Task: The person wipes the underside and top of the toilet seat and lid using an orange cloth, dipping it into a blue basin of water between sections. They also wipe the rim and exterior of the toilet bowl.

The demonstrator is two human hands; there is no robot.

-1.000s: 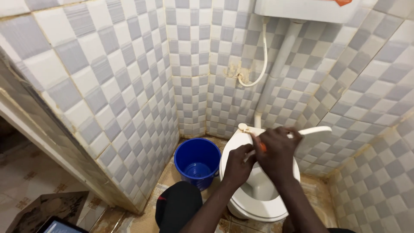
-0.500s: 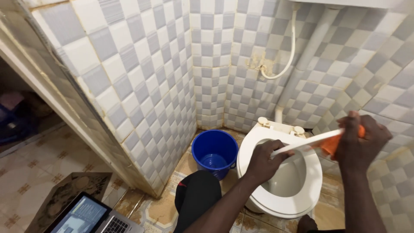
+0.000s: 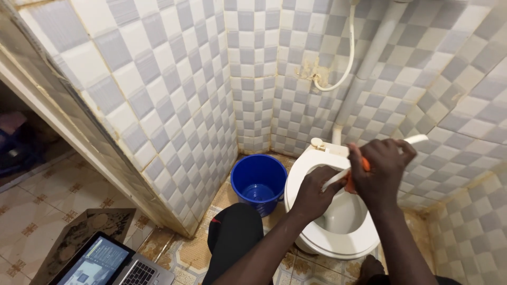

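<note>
Bare forearms, dark trousers.
No sleeves above either wrist, left hand (image 3: 312, 194) and right hand (image 3: 379, 168) without rings or gloves; black trouser knee (image 3: 232, 237), small red mark, below the fingers.

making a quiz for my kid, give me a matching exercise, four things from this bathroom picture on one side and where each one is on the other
Things:
1. blue bucket
2. laptop
3. orange cloth
4. white hose

Places:
A. on the tiled wall above the toilet
B. on the floor, bottom left
C. in the right hand
D. in the corner, left of the toilet

Pairs: 1-D, 2-B, 3-C, 4-A
</note>
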